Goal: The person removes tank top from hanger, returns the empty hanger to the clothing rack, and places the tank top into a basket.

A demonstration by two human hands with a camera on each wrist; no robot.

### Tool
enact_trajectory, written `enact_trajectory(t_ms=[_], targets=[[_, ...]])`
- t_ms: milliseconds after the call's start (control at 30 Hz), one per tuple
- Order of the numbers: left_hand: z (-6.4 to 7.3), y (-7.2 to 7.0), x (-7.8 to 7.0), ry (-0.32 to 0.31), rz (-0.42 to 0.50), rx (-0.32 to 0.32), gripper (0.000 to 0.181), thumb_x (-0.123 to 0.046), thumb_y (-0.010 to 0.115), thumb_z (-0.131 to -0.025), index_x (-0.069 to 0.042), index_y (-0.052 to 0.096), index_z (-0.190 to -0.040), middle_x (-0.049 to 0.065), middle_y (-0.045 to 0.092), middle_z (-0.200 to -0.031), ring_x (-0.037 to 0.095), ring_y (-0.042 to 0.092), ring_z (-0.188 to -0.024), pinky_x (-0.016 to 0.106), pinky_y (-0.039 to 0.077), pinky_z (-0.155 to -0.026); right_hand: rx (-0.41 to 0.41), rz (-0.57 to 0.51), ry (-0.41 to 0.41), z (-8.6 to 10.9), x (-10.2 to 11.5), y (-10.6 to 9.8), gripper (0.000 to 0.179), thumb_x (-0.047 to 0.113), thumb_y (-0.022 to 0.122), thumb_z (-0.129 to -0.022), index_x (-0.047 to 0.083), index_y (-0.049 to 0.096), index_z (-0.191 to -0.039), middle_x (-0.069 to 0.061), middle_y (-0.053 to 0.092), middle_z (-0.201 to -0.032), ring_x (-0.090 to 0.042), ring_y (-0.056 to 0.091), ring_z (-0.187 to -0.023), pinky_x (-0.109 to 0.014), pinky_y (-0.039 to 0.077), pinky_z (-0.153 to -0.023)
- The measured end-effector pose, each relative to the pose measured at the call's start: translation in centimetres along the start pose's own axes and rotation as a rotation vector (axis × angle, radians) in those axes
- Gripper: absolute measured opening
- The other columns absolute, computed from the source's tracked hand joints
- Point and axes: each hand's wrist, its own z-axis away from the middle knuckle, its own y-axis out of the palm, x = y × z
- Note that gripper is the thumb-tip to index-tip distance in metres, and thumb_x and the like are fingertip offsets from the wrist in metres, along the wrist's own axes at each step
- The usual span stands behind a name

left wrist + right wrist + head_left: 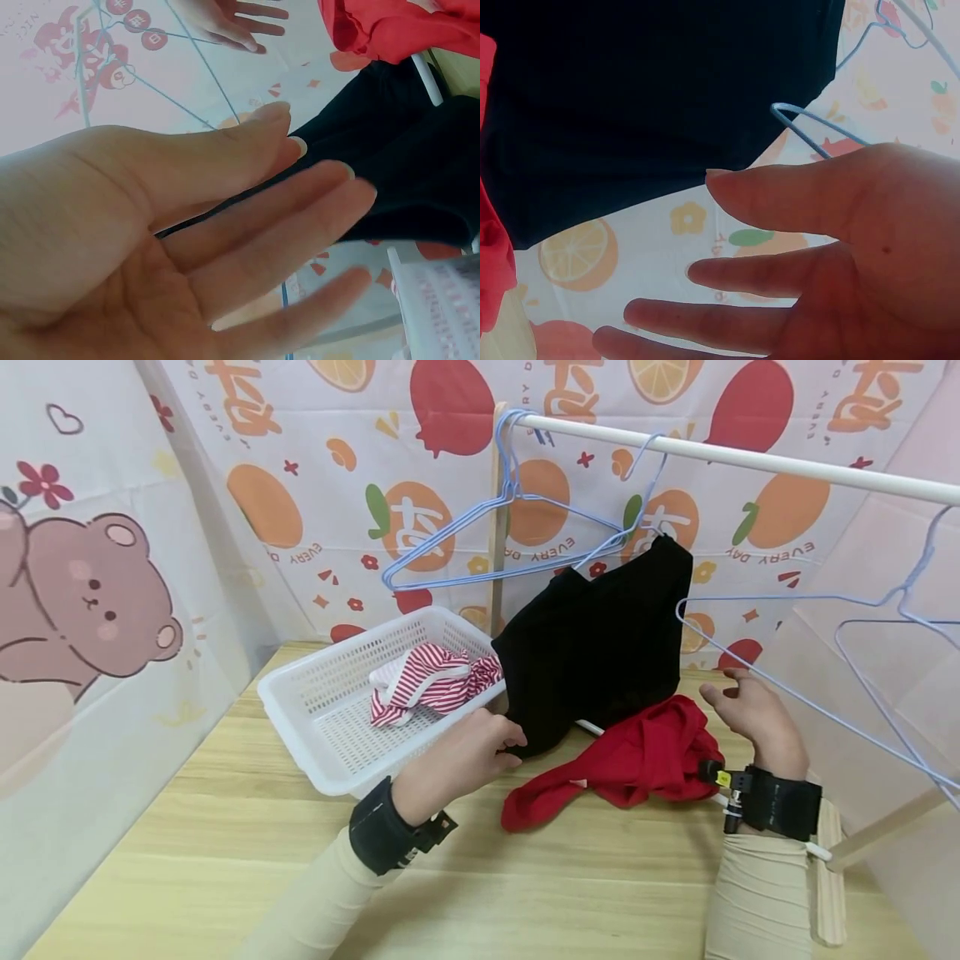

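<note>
A black garment (pixel 600 643) hangs from a blue wire hanger (pixel 651 485) on the rail, tilted, its lower left part reaching down toward the table. Close to that lower left edge is my left hand (pixel 468 750), fingers loosely bent; the left wrist view shows nothing between thumb and fingers. My right hand (pixel 759 720) is held to the right of the garment with its fingers (pixel 705 322) spread and nothing in them. Below the black cloth, a crumpled red garment (pixel 637 760) lies on the table, partly over a white bar.
A white perforated basket (pixel 300 681) at the left contains a red-and-white striped garment (pixel 431 681). Several blue hangers (pixel 450 539) hang at the rail's left end. Other blue hangers (pixel 810 597) hang at the right, near my right hand. The white rail (pixel 750 458) crosses above the table.
</note>
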Motion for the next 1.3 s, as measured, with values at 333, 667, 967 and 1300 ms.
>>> enact_trajectory(t_ms=[333,667,967,1300], targets=[[2.9,-2.2,2.4,-0.085,-0.053,0.053,0.050,-0.019,0.088,-0.081,-0.006,0.071,-0.126,0.009,0.074,-0.122,0.027,0.068,-0.113,0.043,0.055,-0.101,0.003,-0.004,-0.053,-0.1,0.4,0.2,0.077,0.047,0.039,-0.108,-0.008,0.019,-0.159,-0.042,0.040,-0.149,-0.056,0.046,-0.131,-0.068,0.043,-0.100],[5.3,-3.4,5.2,-0.152,-0.122,0.042,0.055,-0.026,0.089,-0.081,-0.003,0.069,-0.128,0.013,0.072,-0.124,0.030,0.068,-0.116,0.047,0.055,-0.100,0.017,0.006,-0.077,-0.6,1.4,0.8,0.074,0.042,0.042,-0.108,-0.005,0.019,-0.161,-0.042,0.035,-0.153,-0.058,0.038,-0.138,-0.072,0.038,-0.106],[7.2,-4.1,6.9,-0.183,-0.138,0.034,0.054,-0.022,0.089,-0.081,-0.002,0.069,-0.126,0.014,0.072,-0.123,0.034,0.068,-0.115,0.050,0.056,-0.096,0.024,0.023,-0.079,-0.7,1.5,0.8,0.075,0.041,0.043,-0.108,-0.006,0.020,-0.160,-0.042,0.034,-0.153,-0.059,0.037,-0.138,-0.072,0.038,-0.107],[8.6,-4.6,7.8,-0.228,-0.115,0.044,0.050,-0.018,0.089,-0.080,-0.005,0.072,-0.124,0.013,0.074,-0.122,0.036,0.069,-0.115,0.053,0.055,-0.096,0.037,0.028,-0.098,-1.2,1.3,1.3,0.074,0.038,0.047,-0.107,-0.009,0.022,-0.158,-0.043,0.035,-0.153,-0.059,0.038,-0.137,-0.071,0.039,-0.107]])
